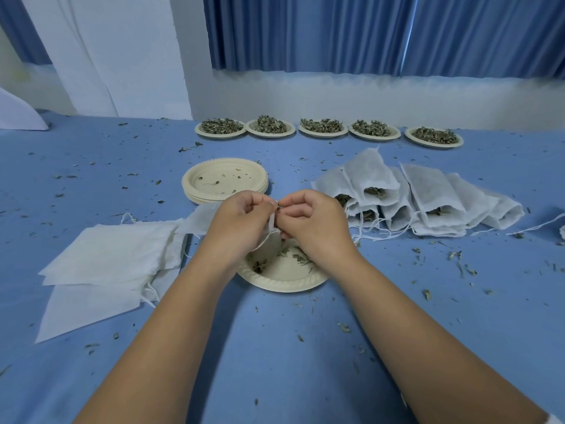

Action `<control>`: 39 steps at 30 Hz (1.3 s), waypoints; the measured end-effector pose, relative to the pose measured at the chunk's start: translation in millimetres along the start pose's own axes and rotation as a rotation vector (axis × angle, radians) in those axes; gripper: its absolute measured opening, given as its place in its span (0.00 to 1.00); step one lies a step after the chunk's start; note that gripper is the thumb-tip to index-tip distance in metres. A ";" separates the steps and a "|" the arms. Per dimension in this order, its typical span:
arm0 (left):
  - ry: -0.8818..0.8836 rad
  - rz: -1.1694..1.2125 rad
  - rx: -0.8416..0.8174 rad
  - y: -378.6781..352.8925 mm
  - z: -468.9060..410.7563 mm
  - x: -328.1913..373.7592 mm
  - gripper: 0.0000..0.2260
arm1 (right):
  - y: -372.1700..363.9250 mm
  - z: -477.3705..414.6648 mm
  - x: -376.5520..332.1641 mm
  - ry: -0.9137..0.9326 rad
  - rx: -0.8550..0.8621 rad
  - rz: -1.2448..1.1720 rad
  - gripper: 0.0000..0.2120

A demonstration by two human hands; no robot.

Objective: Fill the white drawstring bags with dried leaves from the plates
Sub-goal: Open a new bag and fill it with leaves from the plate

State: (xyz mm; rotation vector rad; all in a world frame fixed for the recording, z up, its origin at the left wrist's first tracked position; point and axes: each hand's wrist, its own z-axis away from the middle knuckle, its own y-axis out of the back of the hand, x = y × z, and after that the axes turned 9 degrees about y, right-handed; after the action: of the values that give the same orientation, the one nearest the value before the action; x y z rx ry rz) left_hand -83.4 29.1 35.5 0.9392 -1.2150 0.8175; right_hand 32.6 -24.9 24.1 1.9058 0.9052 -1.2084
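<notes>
My left hand (pixel 237 223) grips the rim of a white drawstring bag (pixel 270 240) held over a cream plate (pixel 284 281). That plate holds only a few dried leaves (pixel 298 258). My right hand (pixel 315 224) pinches leaves at the bag's mouth, fingers curled. Several plates heaped with dried leaves (pixel 323 126) line the far side of the table. A pile of filled bags (pixel 428 200) lies at the right, mouths toward me. Flat empty bags (pixel 113 258) are stacked at the left.
A stack of emptied plates (pixel 224 180) sits just beyond my hands. Leaf crumbs are scattered over the blue tablecloth (pixel 305 347). Blue curtains (pixel 336 32) and a white wall stand behind the table. Loose strings (pixel 535 224) trail from the filled bags.
</notes>
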 end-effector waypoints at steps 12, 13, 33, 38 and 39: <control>-0.018 0.142 -0.096 8.1 2.6 6.4 0.07 | 13.4 -9.4 1.6 -0.177 -0.158 -0.113 0.17; -0.023 0.131 -0.087 8.3 1.9 5.9 0.07 | 12.8 -9.6 2.1 -0.194 -0.210 -0.175 0.12; -0.178 -0.157 0.069 -7.1 -1.2 -4.7 0.05 | -4.3 -13.8 10.6 0.014 -0.040 0.202 0.06; -0.136 -0.077 0.175 -0.9 -6.6 -4.3 0.07 | 6.3 -13.0 1.1 -0.179 -0.157 -0.101 0.04; -0.134 -0.070 0.172 -0.8 -6.6 -4.5 0.07 | 7.3 -13.2 -1.0 -0.238 -0.153 -0.160 0.04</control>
State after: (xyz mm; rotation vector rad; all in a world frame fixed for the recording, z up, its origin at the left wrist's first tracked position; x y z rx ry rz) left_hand -80.8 34.8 30.4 1.1866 -1.2330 0.8232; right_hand 44.1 -17.8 30.6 1.5555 1.0033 -1.3845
